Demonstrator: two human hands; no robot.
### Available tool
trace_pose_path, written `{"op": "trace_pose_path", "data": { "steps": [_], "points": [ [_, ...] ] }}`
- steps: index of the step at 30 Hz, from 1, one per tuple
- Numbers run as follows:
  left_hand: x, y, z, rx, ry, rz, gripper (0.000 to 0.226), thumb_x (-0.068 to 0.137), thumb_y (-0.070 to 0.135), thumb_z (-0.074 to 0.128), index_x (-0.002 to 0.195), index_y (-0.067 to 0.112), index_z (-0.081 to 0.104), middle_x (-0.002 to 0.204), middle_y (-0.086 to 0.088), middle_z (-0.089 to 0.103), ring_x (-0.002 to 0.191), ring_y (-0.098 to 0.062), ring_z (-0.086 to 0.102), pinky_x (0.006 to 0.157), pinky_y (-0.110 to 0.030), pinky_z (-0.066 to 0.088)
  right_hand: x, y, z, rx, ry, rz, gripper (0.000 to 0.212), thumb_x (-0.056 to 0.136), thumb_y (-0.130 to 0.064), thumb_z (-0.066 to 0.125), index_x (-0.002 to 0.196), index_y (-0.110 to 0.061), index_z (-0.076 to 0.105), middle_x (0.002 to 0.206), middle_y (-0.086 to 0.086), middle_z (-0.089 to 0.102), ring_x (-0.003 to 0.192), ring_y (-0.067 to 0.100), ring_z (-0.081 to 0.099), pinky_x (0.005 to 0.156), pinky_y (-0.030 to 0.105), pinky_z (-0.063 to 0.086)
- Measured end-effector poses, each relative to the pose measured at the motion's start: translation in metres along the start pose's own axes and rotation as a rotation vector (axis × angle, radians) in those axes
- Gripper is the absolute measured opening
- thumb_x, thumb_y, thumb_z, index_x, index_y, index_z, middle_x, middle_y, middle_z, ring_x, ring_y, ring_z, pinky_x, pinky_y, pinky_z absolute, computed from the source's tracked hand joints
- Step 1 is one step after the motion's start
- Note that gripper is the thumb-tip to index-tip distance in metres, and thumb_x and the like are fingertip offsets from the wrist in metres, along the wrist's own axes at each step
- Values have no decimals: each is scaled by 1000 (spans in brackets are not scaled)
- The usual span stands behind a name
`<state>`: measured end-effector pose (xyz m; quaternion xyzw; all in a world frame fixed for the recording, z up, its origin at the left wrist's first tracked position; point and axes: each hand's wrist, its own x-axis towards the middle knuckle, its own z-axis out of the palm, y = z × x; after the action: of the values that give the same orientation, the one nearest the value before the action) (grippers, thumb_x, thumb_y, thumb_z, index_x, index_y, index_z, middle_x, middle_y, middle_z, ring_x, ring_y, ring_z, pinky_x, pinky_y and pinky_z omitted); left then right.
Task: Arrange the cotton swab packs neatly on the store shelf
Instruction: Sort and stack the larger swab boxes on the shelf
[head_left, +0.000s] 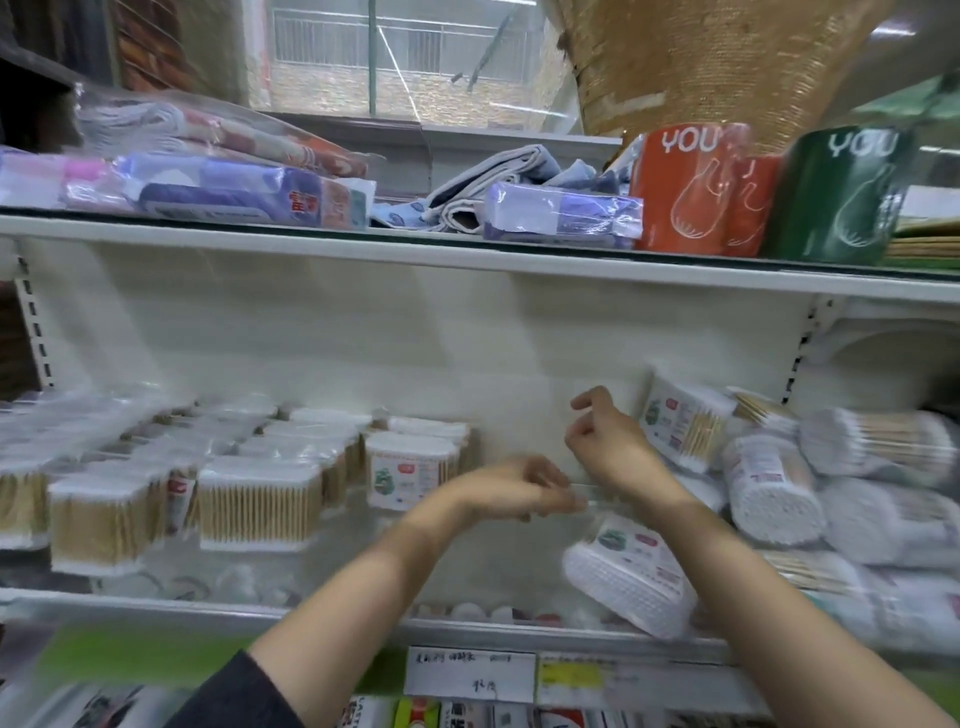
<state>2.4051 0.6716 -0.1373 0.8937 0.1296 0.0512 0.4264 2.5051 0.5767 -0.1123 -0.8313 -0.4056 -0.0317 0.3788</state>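
Roughly a dozen cotton swab packs (260, 501) are standing in blurred rows at the frame's left on the shelf (208, 610), about eight more lying heaped (769, 483) at right. Both forearms are reaching up from the bottom. The left hand (524, 488) is curling its fingers; the right hand (602, 436) is too. Whether either grip is holding the thin clear wrap between them, I cannot tell

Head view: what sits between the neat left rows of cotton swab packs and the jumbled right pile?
Head view: left hand, right hand, bare white shelf floor, and one tipped clear-wrapped swab pack at the front edge.
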Motion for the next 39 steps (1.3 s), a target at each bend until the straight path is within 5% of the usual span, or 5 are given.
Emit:
{"op": "trace_pose_path", "data": {
  "steps": [4, 10, 20, 29, 39],
  "points": [
    [13, 1, 25, 220, -140, -121, 73, 77, 74, 50, 118, 15, 63, 122, -2, 61, 110, -19, 56, 96, -33, 44, -9, 9, -5, 16, -14, 0, 30, 92, -9, 43, 122, -12, 43, 93, 12, 64, 83, 24, 58, 69, 30, 43],
    [14, 3, 29, -1, -86, -32, 39, 75, 52, 71, 79, 17, 54, 75, 2, 51, 70, -12, 47, 66, -29, 34, -5, 9, -4, 70, -32, -9, 27, 93, -14, 44, 120, -15, 47, 98, 7, 65, 87, 19, 58, 62, 20, 41],
    [-5, -6, -40, -546, 531, 156, 51, 48, 38, 75, 86, 15, 49, 89, -7, 63, 68, -19, 61, 49, -22, 44, 15, -2, 2, 632, 48, 138, 39, 96, -42, 44, 109, -8, 61, 100, 7, 67, 86, 19, 63, 67, 27, 50],
    [-4, -40, -62, -468, 787, 349, 57, 66, 43, 73, 111, 17, 50, 110, 1, 64, 101, -12, 63, 83, -30, 55, 17, -25, 52, 1007, -76, 86, 27, 95, -40, 46, 95, -20, 64, 87, -1, 71, 73, 11, 66, 59, 24, 49],
    [-3, -54, -59, -462, 760, 377, 11, 95, 20, 49, 97, 16, 59, 90, 6, 67, 79, 4, 63, 68, -11, 46, 13, -20, 74, 974, 85, 3, 30, 96, -42, 39, 89, -20, 58, 88, 1, 69, 73, 10, 63, 54, 20, 46]
  ]
}}
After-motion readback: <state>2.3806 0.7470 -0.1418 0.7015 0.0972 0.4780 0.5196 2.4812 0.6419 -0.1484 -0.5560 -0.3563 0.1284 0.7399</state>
